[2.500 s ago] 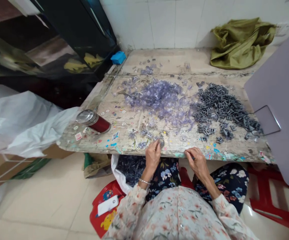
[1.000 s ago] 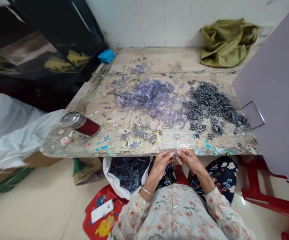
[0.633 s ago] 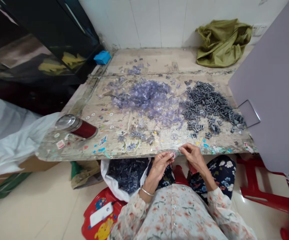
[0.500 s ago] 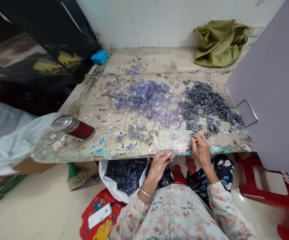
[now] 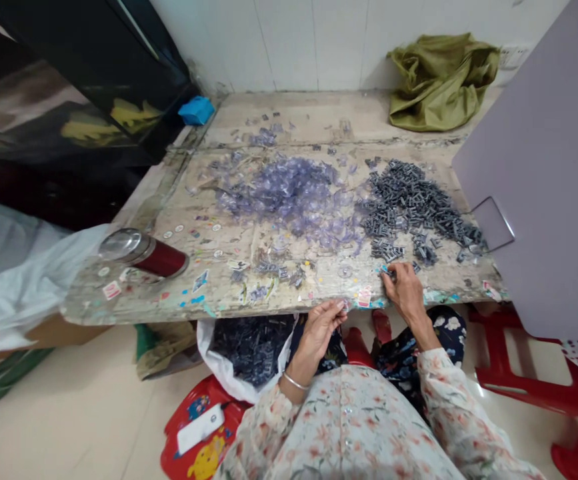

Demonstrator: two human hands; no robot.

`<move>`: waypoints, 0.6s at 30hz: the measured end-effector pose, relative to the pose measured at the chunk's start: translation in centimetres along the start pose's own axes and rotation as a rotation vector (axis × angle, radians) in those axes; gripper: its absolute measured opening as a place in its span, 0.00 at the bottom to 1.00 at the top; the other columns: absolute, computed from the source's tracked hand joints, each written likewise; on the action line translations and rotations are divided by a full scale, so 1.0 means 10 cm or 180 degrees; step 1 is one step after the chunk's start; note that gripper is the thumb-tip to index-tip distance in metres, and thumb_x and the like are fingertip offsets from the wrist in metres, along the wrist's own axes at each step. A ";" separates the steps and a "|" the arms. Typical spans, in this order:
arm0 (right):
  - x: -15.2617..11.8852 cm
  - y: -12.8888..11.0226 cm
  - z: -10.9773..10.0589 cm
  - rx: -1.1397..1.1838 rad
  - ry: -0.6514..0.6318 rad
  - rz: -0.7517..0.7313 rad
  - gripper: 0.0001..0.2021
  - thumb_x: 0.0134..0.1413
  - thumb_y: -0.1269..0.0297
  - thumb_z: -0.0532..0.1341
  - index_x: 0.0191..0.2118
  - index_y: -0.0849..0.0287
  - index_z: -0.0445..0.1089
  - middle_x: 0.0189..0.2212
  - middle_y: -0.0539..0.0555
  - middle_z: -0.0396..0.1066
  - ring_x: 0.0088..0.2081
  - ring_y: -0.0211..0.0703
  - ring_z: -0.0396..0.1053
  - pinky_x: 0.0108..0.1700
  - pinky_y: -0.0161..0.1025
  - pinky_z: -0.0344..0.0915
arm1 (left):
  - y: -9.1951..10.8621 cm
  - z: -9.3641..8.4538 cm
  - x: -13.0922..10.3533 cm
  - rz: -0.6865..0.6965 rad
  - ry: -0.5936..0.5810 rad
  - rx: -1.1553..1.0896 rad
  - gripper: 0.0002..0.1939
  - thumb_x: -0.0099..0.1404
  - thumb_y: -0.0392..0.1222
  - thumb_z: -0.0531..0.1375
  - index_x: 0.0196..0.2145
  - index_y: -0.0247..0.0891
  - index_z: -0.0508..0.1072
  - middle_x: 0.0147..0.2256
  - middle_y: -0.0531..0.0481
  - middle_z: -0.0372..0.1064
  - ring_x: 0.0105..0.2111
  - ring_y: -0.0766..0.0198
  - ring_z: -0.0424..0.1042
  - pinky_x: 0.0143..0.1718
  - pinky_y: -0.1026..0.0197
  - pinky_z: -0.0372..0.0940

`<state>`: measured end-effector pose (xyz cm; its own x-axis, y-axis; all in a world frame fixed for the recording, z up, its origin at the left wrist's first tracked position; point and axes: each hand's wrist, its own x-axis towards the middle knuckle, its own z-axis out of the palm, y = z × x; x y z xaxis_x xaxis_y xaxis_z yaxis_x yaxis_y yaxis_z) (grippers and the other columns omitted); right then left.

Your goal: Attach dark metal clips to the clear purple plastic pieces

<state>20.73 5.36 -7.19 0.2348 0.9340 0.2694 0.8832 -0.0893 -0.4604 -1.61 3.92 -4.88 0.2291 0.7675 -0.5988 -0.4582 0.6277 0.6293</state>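
At the table's front edge, my left hand (image 5: 321, 327) pinches a small clear plastic piece (image 5: 345, 306) between thumb and fingertips. A little to the right, my right hand (image 5: 405, 293) has its thumb and forefinger pressed together over a small dark piece (image 5: 385, 272) at the tabletop; its exact kind is too small to make out. Beyond that hand lies a heap of small grey plastic parts (image 5: 413, 197). Left of it spreads a pile of clear, purplish plastic pieces (image 5: 293, 187).
A red thermos flask (image 5: 166, 259) lies on the worn table (image 5: 139, 300) at left. An open white sack (image 5: 206, 350) of dark parts stands below. Olive cloth (image 5: 439, 87) and a blue box (image 5: 197, 111) sit at the back; a grey panel (image 5: 543, 187) bounds the right side.
My right hand has shifted slightly, its fingers curling down closer over the small piece on the table. My left hand stays nearly in place with the clear piece. The view has tilted a little.
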 end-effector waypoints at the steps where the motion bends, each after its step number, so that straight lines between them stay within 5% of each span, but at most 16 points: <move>1: -0.01 0.00 0.00 0.0018 0.0039 0.0012 0.10 0.59 0.61 0.56 0.43 0.59 0.70 0.40 0.59 0.68 0.36 0.47 0.67 0.38 0.41 0.64 | -0.01 0.01 0.00 -0.0009 0.0001 0.0006 0.19 0.38 0.45 0.77 0.26 0.32 0.78 0.24 0.51 0.74 0.24 0.71 0.70 0.32 0.67 0.66; 7: -0.02 0.01 0.00 0.0532 0.0202 0.0114 0.16 0.60 0.67 0.50 0.47 0.58 0.72 0.39 0.59 0.68 0.40 0.47 0.68 0.43 0.44 0.67 | -0.03 0.02 0.01 -0.0038 -0.0042 0.0039 0.19 0.39 0.45 0.77 0.26 0.31 0.78 0.24 0.50 0.74 0.25 0.70 0.70 0.32 0.67 0.66; 14: 0.07 -0.06 -0.02 0.2793 -0.0109 0.1315 0.14 0.56 0.52 0.56 0.42 0.55 0.66 0.31 0.51 0.66 0.33 0.43 0.71 0.34 0.42 0.74 | -0.06 -0.01 0.02 -0.0011 -0.0029 0.0064 0.17 0.41 0.44 0.76 0.26 0.32 0.78 0.25 0.50 0.75 0.25 0.70 0.70 0.33 0.66 0.66; 18: 0.08 -0.10 0.01 0.3200 -0.0307 0.1410 0.17 0.52 0.47 0.60 0.39 0.54 0.62 0.33 0.49 0.64 0.33 0.40 0.70 0.31 0.40 0.76 | -0.07 -0.01 0.02 0.0005 -0.0038 0.0107 0.17 0.42 0.45 0.76 0.27 0.32 0.78 0.26 0.49 0.75 0.25 0.70 0.70 0.33 0.66 0.66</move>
<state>19.98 6.27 -6.61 0.3777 0.9158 -0.1364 -0.0146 -0.1415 -0.9898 -1.34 3.61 -5.48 0.2387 0.7698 -0.5920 -0.4296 0.6304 0.6466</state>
